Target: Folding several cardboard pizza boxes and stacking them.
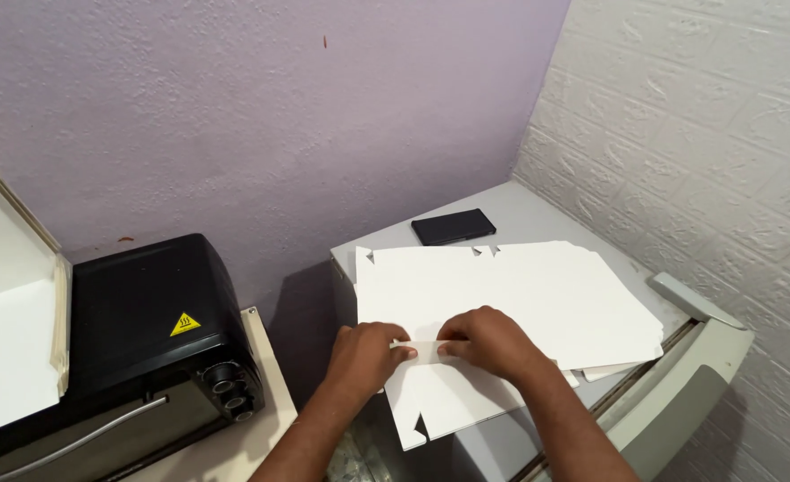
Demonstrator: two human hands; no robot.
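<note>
1. Far left, a stack of white sheets (7, 330) leans at the edge of view, resting against the black countertop oven (145, 330). The oven carries a yellow warning sticker and has knobs at its front corner. Neither hand is anywhere near it.

2. Moving along, the left hand (366, 355) comes up from the bottom of the picture. Its fingertips press down on a narrow folded strip of the white cardboard blank (502, 290). The fingers are curled and bearing on the card, pinching the fold rather than gripping anything loose.

3. Right beside it, almost touching, sits the right hand (488, 339), fingers also pressed flat on that same strip. So the two hands are close together, both pinned on the fold line at the near part of the sheet.

4. The blank itself lies flat on the grey top of an appliance (537, 214), with further white sheets peeking out underneath its right edge. Small notched tabs show along its far edge and at the near left corner.

5. As for progress, my read is early going: one crease is being worked, while the rest of the sheet lies unfolded, with no walls raised and no tabs tucked.

6. Behind the sheet, well apart from both hands, a dark phone (453, 226) rests near the lilac wall.
</note>
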